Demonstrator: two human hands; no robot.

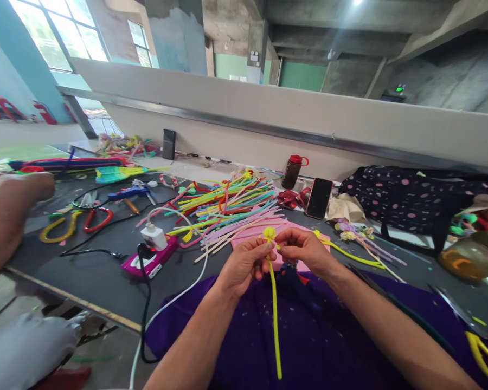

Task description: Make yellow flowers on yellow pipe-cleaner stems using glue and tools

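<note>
Between my hands is a yellow pipe-cleaner flower [269, 233] with a rounded, looped head and a long straight stem hanging down over the purple cloth [244, 336]. My left hand [250, 260] pinches it just below the head. My right hand [303, 250] is closed at the right side of the head, its fingertips around a small yellow bit. Beneath the hands lies a pink pad [244, 238], partly covered by a heap of many-coloured pipe cleaners [236, 200]. Another yellow pipe-cleaner stem [353, 254] rests to the right of my right hand.
To the left are a magenta power strip [156, 265] with cords, scissors [97, 216] and a blue glue gun [126, 193]. A bottle [293, 172], a phone [319, 197] and a dotted bag [415, 195] stand behind. Another person's hand [20, 195] is at the left edge.
</note>
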